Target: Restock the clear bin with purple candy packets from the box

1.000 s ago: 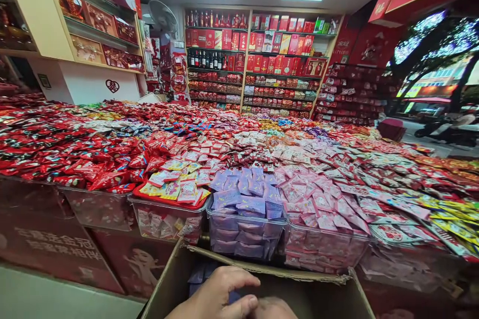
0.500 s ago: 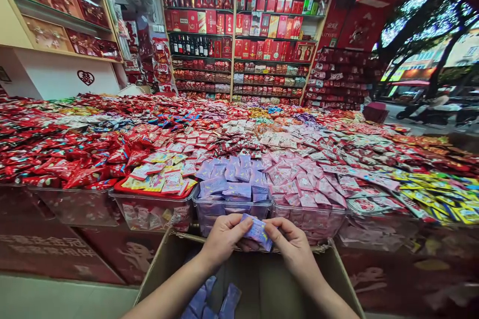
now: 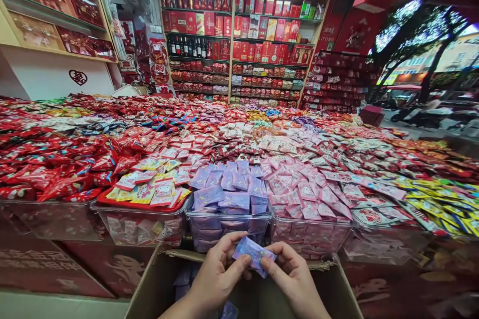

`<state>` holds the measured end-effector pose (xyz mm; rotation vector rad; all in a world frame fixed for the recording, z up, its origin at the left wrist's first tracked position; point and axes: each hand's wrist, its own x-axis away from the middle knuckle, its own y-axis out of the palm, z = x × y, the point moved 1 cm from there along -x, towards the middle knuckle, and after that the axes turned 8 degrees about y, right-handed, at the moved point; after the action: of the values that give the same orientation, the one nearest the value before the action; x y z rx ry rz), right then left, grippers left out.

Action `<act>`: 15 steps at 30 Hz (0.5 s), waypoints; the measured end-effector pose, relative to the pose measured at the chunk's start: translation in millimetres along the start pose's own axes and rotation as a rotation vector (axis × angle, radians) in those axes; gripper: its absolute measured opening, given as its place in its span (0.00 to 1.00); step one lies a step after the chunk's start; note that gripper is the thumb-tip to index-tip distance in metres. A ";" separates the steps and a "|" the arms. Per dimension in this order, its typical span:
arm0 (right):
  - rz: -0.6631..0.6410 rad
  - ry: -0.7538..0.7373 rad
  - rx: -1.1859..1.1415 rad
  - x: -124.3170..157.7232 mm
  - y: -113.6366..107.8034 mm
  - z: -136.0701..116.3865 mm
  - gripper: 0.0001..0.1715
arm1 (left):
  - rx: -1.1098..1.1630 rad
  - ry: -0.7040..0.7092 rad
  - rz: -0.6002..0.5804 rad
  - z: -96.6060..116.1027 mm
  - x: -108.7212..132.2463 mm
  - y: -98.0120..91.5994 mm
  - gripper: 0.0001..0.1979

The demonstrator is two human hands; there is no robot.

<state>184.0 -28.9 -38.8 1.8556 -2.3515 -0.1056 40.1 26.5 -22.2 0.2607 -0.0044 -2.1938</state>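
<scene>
An open-topped brown cardboard box with a rough, torn far edge (image 3: 144, 279) stands nearest the wearer. Over its mouth, near that far edge, both hands are closed on one small lavender-purple plastic sachet (image 3: 251, 254). The left hand (image 3: 219, 276) pinches the end toward the box's left wall between thumb and fingers; the right hand (image 3: 292, 274) grips the end toward the right wall in the same way, its thumb pressed on the front.

The sachet is flat and roughly rectangular, with a glossy wrapper that catches pale highlights. Small yellow specks and fine darker printing mark its face; the lettering is too small to read. It is held at a slant, its end by the left hand higher than its end by the right. The thumbs cover part of the front.

Inside the box, toward its left side and partly hidden by the left hand and forearm, lie loose purple plastic packets (image 3: 228, 310), dim in the shadow. Just beyond the box's far edge stands a clear rectangular plastic bin (image 3: 228, 217) heaped with matching lavender packets (image 3: 234, 201). Beyond the box and to the right is a clear bin of pale pink printed sachets (image 3: 305, 184); beyond it and to the left, yellow-and-white sachets (image 3: 149, 189) are piled on a red plastic tray (image 3: 112, 201).
</scene>
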 end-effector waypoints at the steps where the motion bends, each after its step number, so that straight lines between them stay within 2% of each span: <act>1: -0.010 0.001 -0.013 0.9 0.2 1.0 0.13 | 0.015 0.021 0.000 -1.3 0.7 0.3 0.20; 9: -0.008 -0.001 -0.022 5.1 1.0 8.2 0.14 | 0.029 0.009 -0.003 -5.6 1.8 1.5 0.20; 15: 0.015 -0.027 -0.051 4.2 3.1 15.2 0.14 | -0.052 0.077 -0.043 -11.1 3.1 -4.6 0.18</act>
<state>177.8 -32.7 -53.0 1.8245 -2.3575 -0.1882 36.7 27.8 -34.1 0.3183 0.1020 -2.2218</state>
